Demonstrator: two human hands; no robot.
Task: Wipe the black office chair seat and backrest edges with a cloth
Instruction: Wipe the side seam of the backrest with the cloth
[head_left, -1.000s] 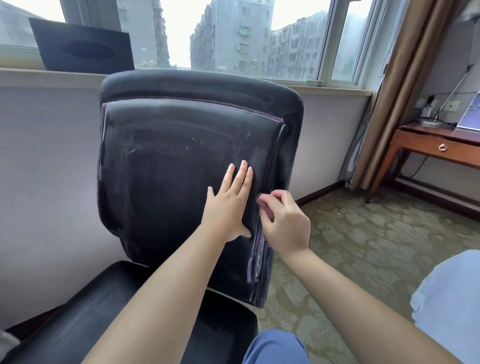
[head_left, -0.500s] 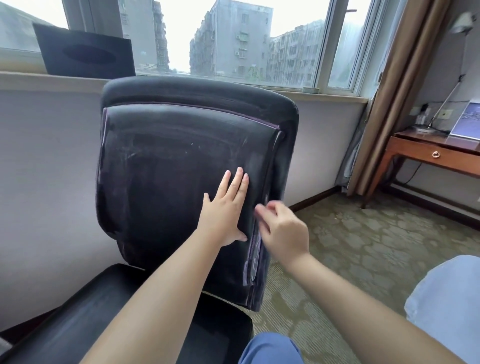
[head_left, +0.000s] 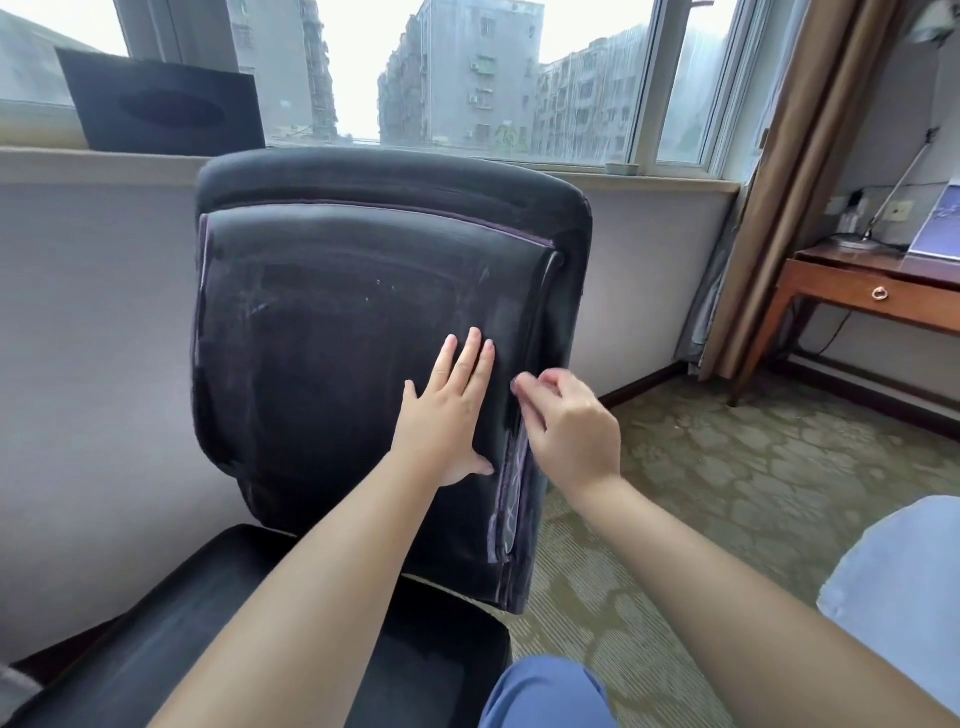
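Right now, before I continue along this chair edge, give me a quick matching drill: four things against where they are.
Things:
1. left hand
2. right hand
3. black tissue box
4. wooden desk

Places:
A. on the windowsill
B. flat on the backrest
C. by the curtain, far right
D. at the backrest's right edge seam

Pairs: 1-B, 2-D, 3-A, 4-C

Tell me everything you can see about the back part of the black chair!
The backrest is black, padded and looks leathery, with pale smudges and scratches. A rounded roll runs along its top, and purplish piping edges the panel. It stands nearly upright above the seat, before the window sill. The left hand presses flat on it; the right hand, fingers curled, works at its right edge seam.
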